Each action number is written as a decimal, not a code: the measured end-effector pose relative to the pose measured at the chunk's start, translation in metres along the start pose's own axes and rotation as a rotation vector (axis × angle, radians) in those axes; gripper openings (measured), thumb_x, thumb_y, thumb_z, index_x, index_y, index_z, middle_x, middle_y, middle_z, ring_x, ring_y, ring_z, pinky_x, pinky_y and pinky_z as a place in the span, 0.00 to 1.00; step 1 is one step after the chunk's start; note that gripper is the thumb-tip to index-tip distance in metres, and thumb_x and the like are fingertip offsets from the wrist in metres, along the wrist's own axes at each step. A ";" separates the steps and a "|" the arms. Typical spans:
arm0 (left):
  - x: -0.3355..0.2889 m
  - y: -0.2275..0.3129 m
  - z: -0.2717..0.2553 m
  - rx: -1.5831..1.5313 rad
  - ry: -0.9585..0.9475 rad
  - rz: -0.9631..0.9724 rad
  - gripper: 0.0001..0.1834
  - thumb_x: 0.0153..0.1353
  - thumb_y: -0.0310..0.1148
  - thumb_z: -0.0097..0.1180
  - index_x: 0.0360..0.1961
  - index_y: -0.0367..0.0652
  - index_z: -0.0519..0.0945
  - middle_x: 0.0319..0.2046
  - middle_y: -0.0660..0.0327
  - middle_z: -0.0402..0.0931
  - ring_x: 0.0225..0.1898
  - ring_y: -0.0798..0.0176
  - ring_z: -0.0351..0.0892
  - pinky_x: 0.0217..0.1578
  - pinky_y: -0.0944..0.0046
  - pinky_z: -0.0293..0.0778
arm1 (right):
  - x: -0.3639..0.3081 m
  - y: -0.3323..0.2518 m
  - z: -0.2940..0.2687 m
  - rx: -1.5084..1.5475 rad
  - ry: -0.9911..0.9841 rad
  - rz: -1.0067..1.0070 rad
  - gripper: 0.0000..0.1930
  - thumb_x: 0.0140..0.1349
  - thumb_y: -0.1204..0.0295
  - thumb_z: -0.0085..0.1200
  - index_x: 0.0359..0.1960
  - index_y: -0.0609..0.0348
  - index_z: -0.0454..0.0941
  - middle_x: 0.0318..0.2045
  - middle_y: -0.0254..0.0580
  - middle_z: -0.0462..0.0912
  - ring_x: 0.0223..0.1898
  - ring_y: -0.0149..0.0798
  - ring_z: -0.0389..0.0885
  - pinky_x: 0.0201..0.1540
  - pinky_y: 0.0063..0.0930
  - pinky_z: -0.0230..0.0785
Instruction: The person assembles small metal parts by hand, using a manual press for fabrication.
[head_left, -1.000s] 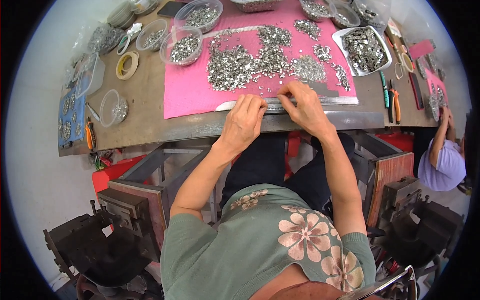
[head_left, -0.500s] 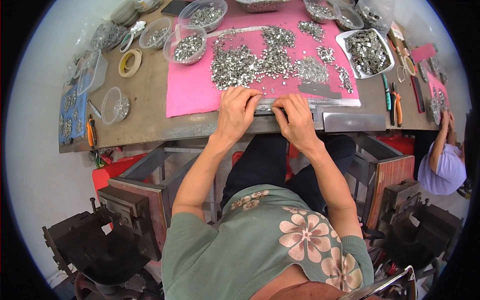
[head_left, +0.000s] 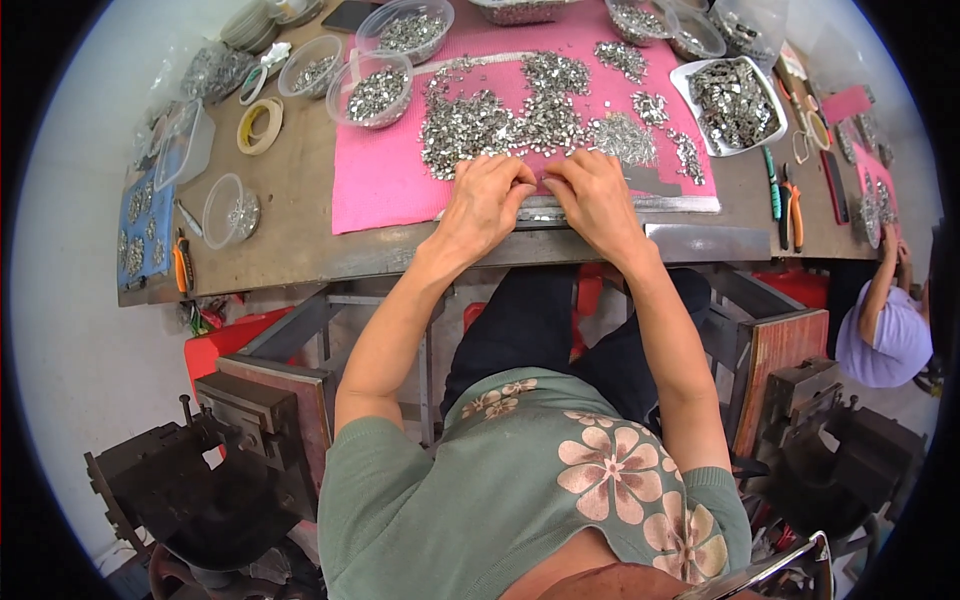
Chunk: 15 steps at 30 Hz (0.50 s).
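My left hand [head_left: 484, 200] and my right hand [head_left: 597, 203] are close together over the near part of the pink mat [head_left: 375, 190]. On each, thumb and fingertips are pinched together; whatever is between them is too small to make out. Just beyond the fingers lies a wide heap of small shiny metal pieces [head_left: 465, 130]. Past my right hand is a pile of thin silvery pins [head_left: 622, 140]. A narrow metal bar [head_left: 543, 215] runs along the table's front edge below my hands, partly covered by them.
Clear tubs of metal parts [head_left: 378, 97] and a white square dish of parts [head_left: 737, 105] stand behind. A flat metal plate [head_left: 708, 242] lies at the right front edge, near orange-handled pliers [head_left: 790, 210]. A tape roll [head_left: 260, 127] is left. Another person [head_left: 885, 335] sits far right.
Both hands have moved forward from the metal bar at the table edge toward the heap of pieces. More of the bar shows now. Fingers stay pinched.
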<state>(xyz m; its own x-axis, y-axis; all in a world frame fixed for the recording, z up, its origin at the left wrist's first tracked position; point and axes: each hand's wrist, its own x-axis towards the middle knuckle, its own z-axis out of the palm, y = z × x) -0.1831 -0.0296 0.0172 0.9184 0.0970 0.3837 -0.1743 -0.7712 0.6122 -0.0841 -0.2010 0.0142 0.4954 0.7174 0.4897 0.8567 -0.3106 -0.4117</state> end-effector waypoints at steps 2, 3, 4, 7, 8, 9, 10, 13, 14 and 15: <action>-0.006 0.007 -0.001 -0.124 -0.010 -0.056 0.04 0.61 0.28 0.64 0.36 0.42 0.82 0.30 0.59 0.78 0.38 0.53 0.76 0.44 0.54 0.66 | 0.007 0.005 0.004 -0.039 0.005 0.017 0.05 0.60 0.74 0.62 0.36 0.61 0.82 0.32 0.42 0.79 0.38 0.47 0.78 0.46 0.40 0.65; -0.011 0.012 -0.001 -0.177 0.020 -0.066 0.04 0.62 0.27 0.63 0.37 0.40 0.82 0.31 0.59 0.79 0.36 0.55 0.76 0.40 0.56 0.68 | 0.009 0.007 0.005 -0.014 -0.059 0.020 0.04 0.59 0.74 0.62 0.34 0.60 0.81 0.32 0.41 0.79 0.38 0.47 0.78 0.46 0.40 0.65; -0.015 0.016 0.000 -0.230 0.050 -0.076 0.04 0.63 0.26 0.63 0.38 0.38 0.82 0.32 0.58 0.80 0.34 0.56 0.77 0.37 0.57 0.71 | 0.010 0.008 0.006 0.011 -0.122 0.024 0.04 0.59 0.74 0.63 0.33 0.60 0.80 0.32 0.41 0.79 0.38 0.47 0.78 0.45 0.40 0.65; -0.024 0.021 0.009 -0.196 0.077 -0.052 0.05 0.62 0.25 0.63 0.38 0.38 0.82 0.31 0.58 0.80 0.35 0.58 0.77 0.37 0.59 0.72 | 0.010 0.006 0.006 0.050 -0.052 0.020 0.05 0.59 0.74 0.63 0.31 0.60 0.79 0.31 0.41 0.78 0.38 0.47 0.77 0.45 0.40 0.64; -0.027 0.022 0.012 -0.219 0.103 -0.071 0.05 0.60 0.23 0.65 0.38 0.37 0.83 0.34 0.57 0.80 0.37 0.57 0.78 0.39 0.60 0.73 | 0.009 0.006 0.005 0.050 -0.053 0.020 0.05 0.59 0.74 0.63 0.31 0.60 0.79 0.31 0.41 0.78 0.38 0.47 0.77 0.45 0.40 0.64; -0.028 0.023 0.016 -0.221 0.103 -0.072 0.05 0.60 0.23 0.65 0.38 0.37 0.83 0.34 0.57 0.80 0.37 0.57 0.78 0.39 0.60 0.73 | 0.007 0.007 0.002 0.012 -0.035 0.020 0.05 0.59 0.74 0.62 0.31 0.60 0.79 0.31 0.41 0.78 0.38 0.47 0.78 0.45 0.41 0.65; -0.030 0.023 0.020 -0.210 0.142 -0.038 0.06 0.60 0.23 0.65 0.38 0.37 0.83 0.35 0.57 0.80 0.38 0.57 0.78 0.39 0.60 0.74 | 0.005 0.008 0.000 -0.027 -0.018 0.020 0.05 0.59 0.74 0.62 0.31 0.60 0.79 0.31 0.42 0.78 0.38 0.47 0.78 0.45 0.41 0.65; -0.033 0.023 0.026 -0.202 0.181 -0.017 0.07 0.58 0.23 0.67 0.38 0.37 0.83 0.38 0.57 0.79 0.39 0.56 0.79 0.40 0.59 0.75 | 0.003 0.012 -0.004 0.014 -0.097 -0.019 0.04 0.60 0.74 0.62 0.33 0.60 0.80 0.31 0.42 0.78 0.38 0.47 0.78 0.44 0.41 0.65; -0.034 0.023 0.027 -0.204 0.182 -0.031 0.08 0.58 0.23 0.67 0.38 0.37 0.83 0.39 0.56 0.79 0.40 0.55 0.79 0.41 0.59 0.75 | 0.002 0.013 -0.004 0.013 -0.096 -0.018 0.04 0.60 0.74 0.62 0.33 0.60 0.80 0.31 0.42 0.78 0.38 0.47 0.78 0.44 0.41 0.65; -0.034 0.023 0.028 -0.205 0.181 -0.029 0.08 0.58 0.23 0.67 0.38 0.37 0.83 0.39 0.56 0.79 0.40 0.55 0.79 0.41 0.59 0.75 | 0.002 0.014 -0.003 0.035 -0.096 -0.013 0.03 0.60 0.74 0.61 0.34 0.60 0.81 0.31 0.41 0.77 0.38 0.47 0.78 0.44 0.41 0.65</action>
<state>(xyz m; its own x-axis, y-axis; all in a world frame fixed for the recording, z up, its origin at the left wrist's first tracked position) -0.2084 -0.0683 -0.0006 0.8487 0.2428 0.4699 -0.2336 -0.6250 0.7448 -0.0704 -0.2059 0.0120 0.4671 0.7780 0.4202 0.8565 -0.2801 -0.4334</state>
